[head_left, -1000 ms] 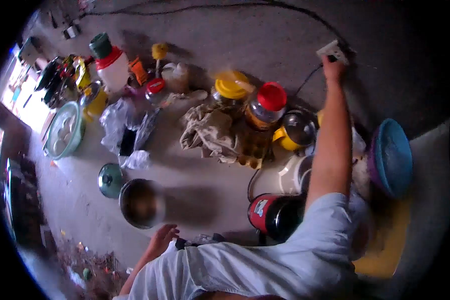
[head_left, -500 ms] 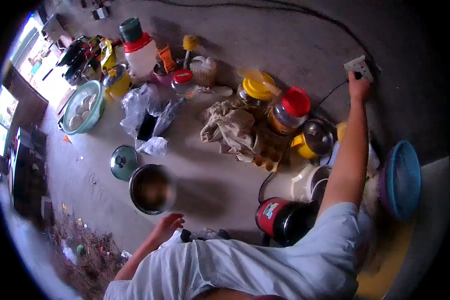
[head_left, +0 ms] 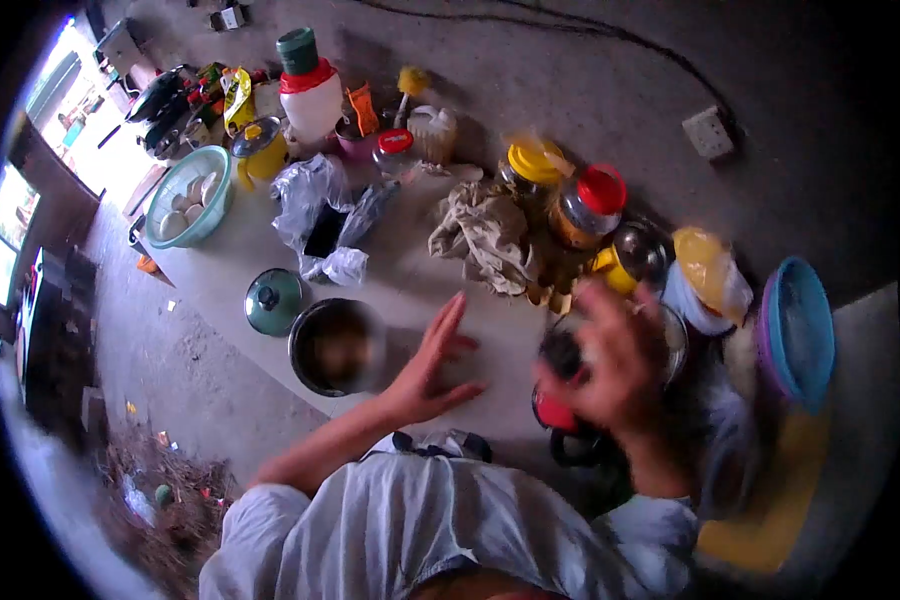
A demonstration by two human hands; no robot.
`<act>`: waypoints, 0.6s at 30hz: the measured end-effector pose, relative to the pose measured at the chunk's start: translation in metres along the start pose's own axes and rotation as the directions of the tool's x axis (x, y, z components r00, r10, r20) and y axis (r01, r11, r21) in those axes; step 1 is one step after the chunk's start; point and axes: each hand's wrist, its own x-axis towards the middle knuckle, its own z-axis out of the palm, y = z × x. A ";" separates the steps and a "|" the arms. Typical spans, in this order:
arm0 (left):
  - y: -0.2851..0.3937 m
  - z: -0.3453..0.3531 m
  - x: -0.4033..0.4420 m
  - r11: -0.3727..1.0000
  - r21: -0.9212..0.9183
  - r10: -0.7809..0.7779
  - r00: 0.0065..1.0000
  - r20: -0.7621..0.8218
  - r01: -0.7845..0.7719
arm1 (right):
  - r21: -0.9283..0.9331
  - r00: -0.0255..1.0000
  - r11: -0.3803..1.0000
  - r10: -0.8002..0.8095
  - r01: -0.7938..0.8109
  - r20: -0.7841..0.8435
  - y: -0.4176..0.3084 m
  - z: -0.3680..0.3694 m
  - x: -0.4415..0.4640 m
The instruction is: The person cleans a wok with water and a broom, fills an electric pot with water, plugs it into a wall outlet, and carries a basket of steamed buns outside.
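My left hand is open, its fingers spread in the air just right of a dark round pot whose contents look blurred. Left of the pot lies a glass lid with a dark knob. My right hand, smeared by motion, curls round a dark object that looks like a black plug. Below it, partly covered by the hand, is a red and black appliance. Behind the hand shows part of a pale pot, mostly hidden.
A crumpled cloth, red-lidded jar and yellow-lidded jar stand along the back. Grey plastic bags and a green basin of pale round items are left. A blue basin leans right; a wall socket is behind.
My right hand has left the wall socket and come down over the table near the red appliance. The cord has gone from the socket. My left hand has moved right and spread its fingers.
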 end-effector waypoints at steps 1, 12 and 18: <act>0.004 0.009 0.003 1.000 -0.006 0.001 1.000 0.016 -0.001 | 0.037 0.999 0.998 -0.040 0.041 -0.033 -0.023 0.005 -0.015; -0.017 -0.020 -0.082 0.993 -0.023 0.111 0.894 0.434 -0.113 | 0.592 0.984 0.803 -0.046 -0.064 0.170 -0.100 0.017 -0.064; 0.003 -0.109 -0.148 0.587 -0.573 -0.713 0.701 -0.031 0.572 | 0.610 0.587 0.441 0.808 -0.659 0.050 -0.031 0.131 -0.074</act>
